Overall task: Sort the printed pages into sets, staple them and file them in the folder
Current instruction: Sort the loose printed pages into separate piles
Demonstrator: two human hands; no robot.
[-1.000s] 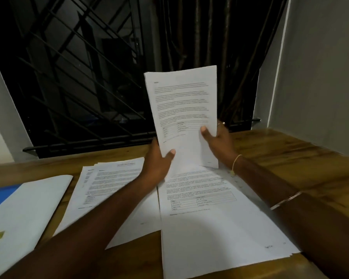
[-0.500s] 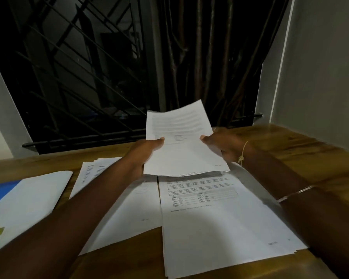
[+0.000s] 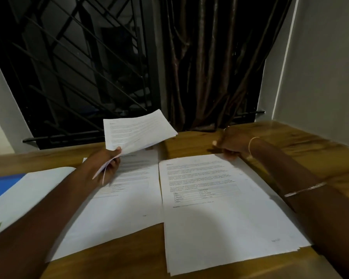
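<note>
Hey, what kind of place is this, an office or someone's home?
Probably a room in a home, though that's not certain: a brown wooden table stands by a black metal window grille and a dark brown curtain, and white printed pages lie in piles on it.
</note>
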